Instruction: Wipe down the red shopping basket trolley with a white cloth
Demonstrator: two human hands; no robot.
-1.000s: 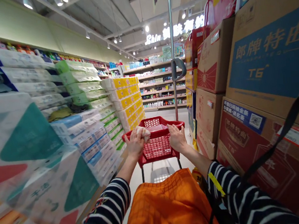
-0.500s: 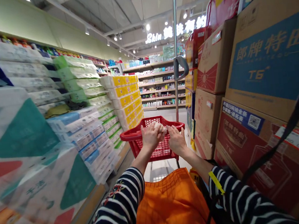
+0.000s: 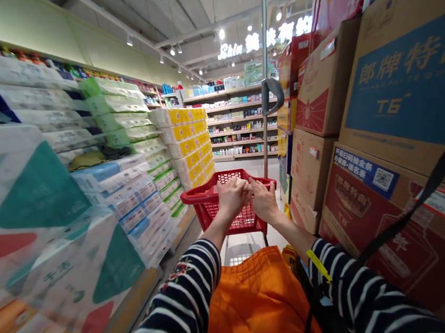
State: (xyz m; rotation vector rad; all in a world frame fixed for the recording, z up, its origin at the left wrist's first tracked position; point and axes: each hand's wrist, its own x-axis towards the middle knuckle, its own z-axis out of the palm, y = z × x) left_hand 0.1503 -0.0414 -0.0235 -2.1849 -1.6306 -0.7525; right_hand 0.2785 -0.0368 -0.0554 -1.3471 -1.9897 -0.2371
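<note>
A red plastic shopping cart (image 3: 206, 206) stands in front of me in a store aisle. My left hand (image 3: 232, 196) is closed around a crumpled white cloth or tissue (image 3: 242, 181) over the cart's near rim. My right hand (image 3: 264, 201) rests on the same rim, right beside the left one, with its fingers curled over the edge and touching the left hand's fingertips. Both arms wear dark sleeves with white stripes.
Stacked packs of tissue paper (image 3: 51, 205) line the left side. Large cardboard boxes (image 3: 382, 134) are piled on the right. A metal pole with a grey handle (image 3: 268, 90) rises beside the cart. An orange bag (image 3: 257, 306) hangs at my front. Shelves (image 3: 234, 128) close the aisle's far end.
My left hand slid right along the cart's rim with the white cloth, from the left corner to beside my right hand. The cart has shifted slightly to the right.
</note>
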